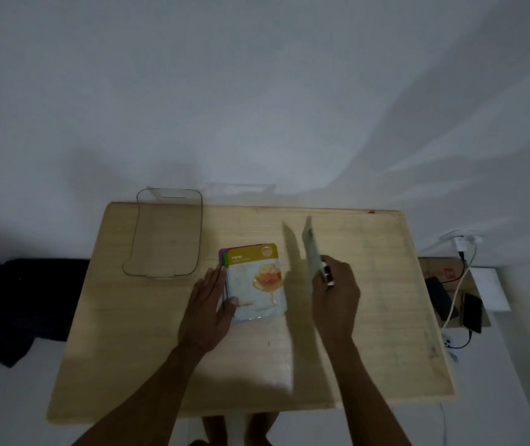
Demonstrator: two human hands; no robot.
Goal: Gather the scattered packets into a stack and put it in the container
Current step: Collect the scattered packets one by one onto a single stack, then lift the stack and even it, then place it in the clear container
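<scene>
A: Entry, head view. A small stack of flat foil packets (255, 281) lies near the middle of the pale wooden tabletop (370, 317); the top packet (257, 284) is pale blue with a mustard-yellow header reading "Honey". Purple and green edges show at the stack's upper left corner.

B: Left hand?

A: The left hand (209, 304) lies flat and open-fingered against the stack's left edge, thumb tip resting on the lower left corner of the top packet.

B: Right hand?

A: The right hand (334, 284) pinches one pale green packet (311, 249), lifted off the table, standing on edge and tilted, just right of the stack and apart from it.

B: Container?

A: The clear plastic rectangular container (164, 233) stands at the table's far left corner, apart from the stack. Nothing is visible in it.

B: Surroundings?

A: Dark phone (472, 312) and white cable (456, 291) on a cardboard box beside the table's right edge.
</scene>
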